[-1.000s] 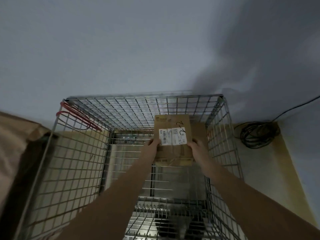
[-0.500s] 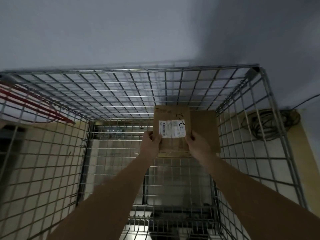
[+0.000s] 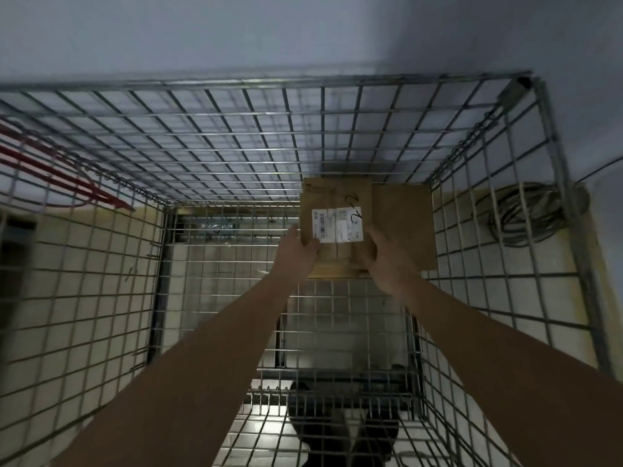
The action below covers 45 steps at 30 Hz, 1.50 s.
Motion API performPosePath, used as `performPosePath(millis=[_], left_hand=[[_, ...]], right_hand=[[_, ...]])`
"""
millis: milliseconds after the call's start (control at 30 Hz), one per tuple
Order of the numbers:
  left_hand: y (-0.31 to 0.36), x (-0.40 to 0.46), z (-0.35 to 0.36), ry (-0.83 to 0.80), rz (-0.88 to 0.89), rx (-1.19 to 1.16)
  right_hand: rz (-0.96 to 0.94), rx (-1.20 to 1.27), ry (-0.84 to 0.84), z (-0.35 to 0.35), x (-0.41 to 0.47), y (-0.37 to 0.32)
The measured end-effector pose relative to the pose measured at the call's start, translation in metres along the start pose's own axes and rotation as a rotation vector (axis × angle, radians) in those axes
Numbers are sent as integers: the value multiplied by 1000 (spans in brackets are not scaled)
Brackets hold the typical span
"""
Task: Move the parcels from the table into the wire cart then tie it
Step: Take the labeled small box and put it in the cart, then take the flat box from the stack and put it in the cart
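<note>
A single head-worn wide-angle view looks steeply down from just above the wire cart (image 3: 526,106) into its inside, facing the far wall. Both forearms reach in from the lower edge, close to the lens.

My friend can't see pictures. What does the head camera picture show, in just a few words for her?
Two bare hands, left and right, hold a small cardboard parcel with a white label deep inside a wire cart, beside another brown parcel in the far right corner. A coiled cable lies outside the cart.
</note>
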State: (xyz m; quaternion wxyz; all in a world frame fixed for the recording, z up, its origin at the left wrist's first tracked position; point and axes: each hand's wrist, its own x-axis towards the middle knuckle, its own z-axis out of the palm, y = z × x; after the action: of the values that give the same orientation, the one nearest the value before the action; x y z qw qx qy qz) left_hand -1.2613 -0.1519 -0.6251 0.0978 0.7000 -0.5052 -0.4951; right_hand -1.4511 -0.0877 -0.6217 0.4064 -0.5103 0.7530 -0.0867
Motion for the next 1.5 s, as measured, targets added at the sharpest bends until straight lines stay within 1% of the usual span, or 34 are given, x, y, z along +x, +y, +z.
performPosePath(millis=[67,167,267,367,500,567,667,767,900,1000,1100,1133,1200,1233,1367,1500], left_hand=[[17,-23,-23,-14,41,86],[67,-63,-74,-29,203,298],[138,-110,-137,13,309,459],[206,-165,-210,81,382,625],[268,-264,-314,208,358,789],[282,-324,-364,322,317,840],[284,-420,-428,507,239,924],[268,-516,-476,616,128,926],[233,-644,-523,772,-17,829],[190,-741,-544,876,-82,789],[138,-819,-555,964,-77,706],[121,-842,-557,982,-124,691],[89,-881,-563,1016,-269,702],[73,-896,-568,1030,-312,708],[17,-945,-591,1053,-360,666],[-24,-965,-613,1049,-371,656]], right_hand=[[-16,-43,-16,-26,-16,-15],[-62,-101,-44,-84,-44,-67],[-141,-98,-76,-153,-72,-145],[-226,-296,-133,-225,-99,-237],[-456,-526,-187,-309,-163,-354],[-549,-632,-162,-339,-208,-410],[-688,-738,-152,-358,-284,-490],[-844,-816,-165,-348,-371,-559],[-1058,-876,-172,-309,-485,-628],[-1239,-891,-190,-265,-568,-660],[-1397,-919,-190,-218,-640,-680],[-1433,-928,-195,-203,-662,-686],[-1478,-938,-209,-175,-698,-695],[-1491,-939,-216,-162,-715,-699],[-1514,-904,-242,-114,-762,-716],[-1483,-888,-246,-78,-787,-731]])
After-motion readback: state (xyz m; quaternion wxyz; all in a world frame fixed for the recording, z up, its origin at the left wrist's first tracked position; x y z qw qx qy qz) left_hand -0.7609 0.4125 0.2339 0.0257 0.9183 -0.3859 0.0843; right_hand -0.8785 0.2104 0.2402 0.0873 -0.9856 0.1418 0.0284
